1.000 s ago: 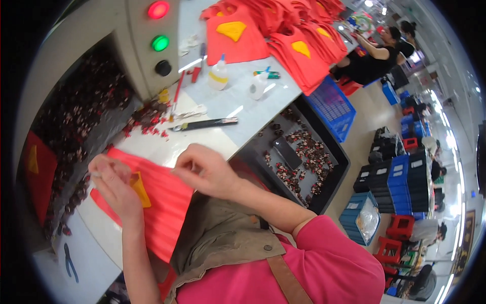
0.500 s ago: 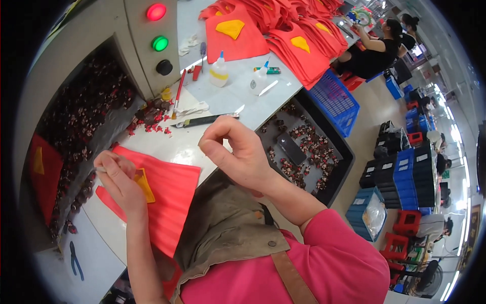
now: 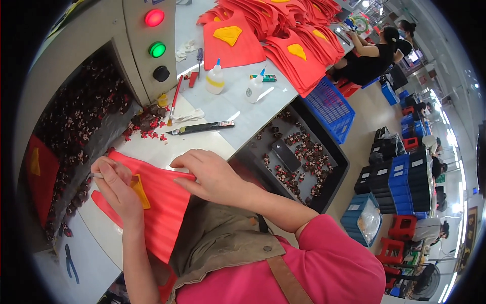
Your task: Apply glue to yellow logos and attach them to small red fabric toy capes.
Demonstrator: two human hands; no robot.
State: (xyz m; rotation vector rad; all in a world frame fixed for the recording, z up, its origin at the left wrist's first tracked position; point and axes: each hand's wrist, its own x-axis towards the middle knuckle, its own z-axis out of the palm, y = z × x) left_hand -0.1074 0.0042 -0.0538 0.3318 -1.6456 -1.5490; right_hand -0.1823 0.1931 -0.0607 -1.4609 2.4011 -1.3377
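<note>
Rippled red sheet [image 3: 164,213] with a raised yellow patch [image 3: 142,193], aslant over the white worktop's [image 3: 210,144] edge

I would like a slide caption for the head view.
Left hand and right hand at a red piece with a yellow patch, two squeeze bottles standing farther back.

Beneath our fingers [image 3: 185,159] we see a matt, softly rippled red piece [image 3: 164,215] with a smooth-looking yellow patch [image 3: 139,191]. Beyond the fingers, the white surface [image 3: 210,143] shines, smooth and glossy; farther off, a bottle [image 3: 215,83] is translucent plastic. Right of the fingers, we see a tray [image 3: 337,176] of dull black plastic; behind them, our apron [image 3: 223,235] is matt, creased cloth.
</note>
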